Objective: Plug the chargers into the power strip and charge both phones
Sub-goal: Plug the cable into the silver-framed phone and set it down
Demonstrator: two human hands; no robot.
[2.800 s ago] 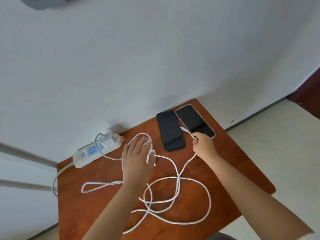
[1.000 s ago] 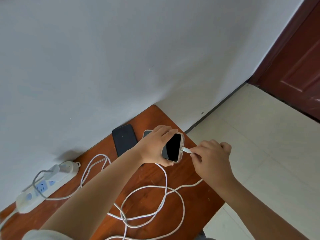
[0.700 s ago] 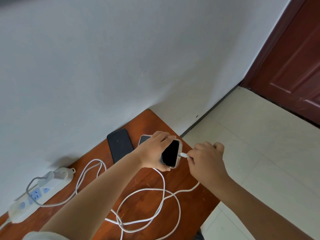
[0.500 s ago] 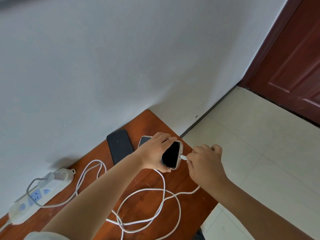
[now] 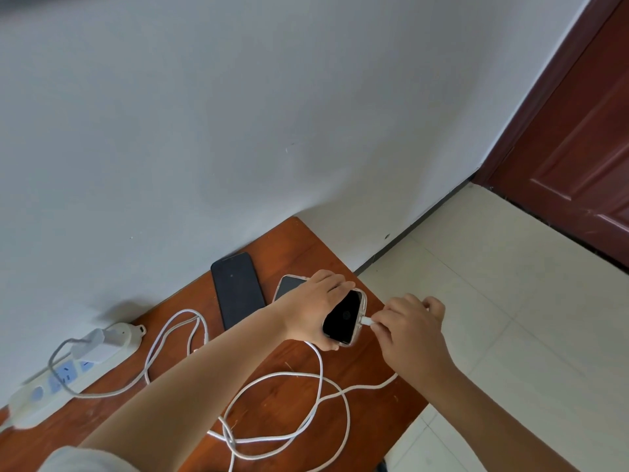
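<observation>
The left hand's (image 5: 311,310) grip is clenched around a phone in a clear case (image 5: 343,318), tilting it up off the tabletop (image 5: 360,379) so its bottom edge faces three o'clock, toward the other hand. The right hand (image 5: 408,330) pinches the white cable connector (image 5: 366,321) between thumb and fingertips, its tip touching the phone's lower edge at the port. Whether it is fully seated I cannot tell. Holding the phone raised and braced probably gives the connector something firm to push against.

A faint round icon shows on the dark screen; it may signal charging, but that is a guess.

The second phone (image 5: 238,291), black and face up, lies flat at ten o'clock from the held one, near the wall, with no cable visibly attached. The white cable (image 5: 320,379) loops loosely across the tabletop at six o'clock. At nine o'clock, by the far-left edge, the power strip (image 5: 68,373) carries a white charger (image 5: 93,345) already plugged in. By this layout, one phone is nearly connected and the black one still awaits its lead.
</observation>
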